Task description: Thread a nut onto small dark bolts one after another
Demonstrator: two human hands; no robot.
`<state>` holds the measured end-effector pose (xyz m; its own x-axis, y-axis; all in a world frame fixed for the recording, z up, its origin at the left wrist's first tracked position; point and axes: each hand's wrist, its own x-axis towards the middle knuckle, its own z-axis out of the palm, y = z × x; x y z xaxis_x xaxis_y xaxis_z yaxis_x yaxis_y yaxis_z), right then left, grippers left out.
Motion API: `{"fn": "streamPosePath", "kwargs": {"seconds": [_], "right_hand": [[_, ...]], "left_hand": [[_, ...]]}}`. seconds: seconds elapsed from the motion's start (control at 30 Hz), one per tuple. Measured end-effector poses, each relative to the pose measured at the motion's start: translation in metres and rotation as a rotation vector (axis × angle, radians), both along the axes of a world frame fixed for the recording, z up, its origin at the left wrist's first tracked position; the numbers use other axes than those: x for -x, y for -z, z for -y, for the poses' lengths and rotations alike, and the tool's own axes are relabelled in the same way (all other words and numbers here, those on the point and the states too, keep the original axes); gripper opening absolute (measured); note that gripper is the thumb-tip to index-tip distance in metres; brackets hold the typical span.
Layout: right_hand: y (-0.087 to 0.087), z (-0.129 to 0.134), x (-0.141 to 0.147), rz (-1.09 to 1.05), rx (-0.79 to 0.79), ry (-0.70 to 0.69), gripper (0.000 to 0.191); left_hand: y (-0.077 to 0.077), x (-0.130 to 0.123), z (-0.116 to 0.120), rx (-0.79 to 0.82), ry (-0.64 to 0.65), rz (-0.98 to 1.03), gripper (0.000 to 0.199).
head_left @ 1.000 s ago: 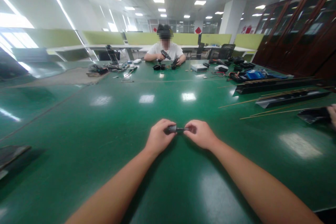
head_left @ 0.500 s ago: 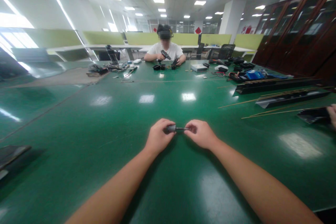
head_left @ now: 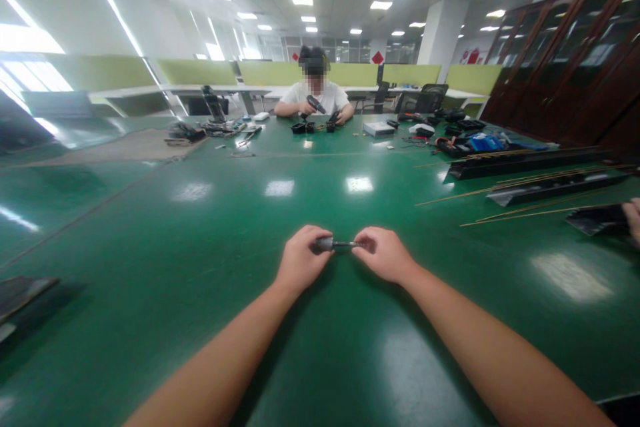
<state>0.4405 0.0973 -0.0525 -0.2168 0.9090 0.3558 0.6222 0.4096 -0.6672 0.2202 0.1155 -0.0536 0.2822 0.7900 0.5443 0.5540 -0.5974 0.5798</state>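
Just above the table, near the middle of the view, my left hand is closed round a short dark grey cylinder. A thin dark rod runs from the cylinder's right end across to my right hand. The right thumb and fingers pinch that rod at its far end, where the tip is partly hidden. Cylinder and rod lie in one line, roughly level. Its exact kind is too small to make out.
Across the green table a person holds a power drill. Black channel-shaped strips and thin yellowish rods lie at the right, near another person's hand. A dark flat panel rests at the left edge.
Almost nothing differs. Both hands keep the same grip and place, with at most a tiny shift of the cylinder and rod.
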Motion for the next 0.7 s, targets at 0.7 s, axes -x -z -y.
{"fn": "streamPosePath", "kwargs": {"seconds": [0.7], "right_hand": [[0.0024,-0.0028,-0.0026,0.02,0.037,-0.008,0.01]], "left_hand": [[0.0,0.001,-0.0055,0.25,-0.162,0.207,0.038]]}}
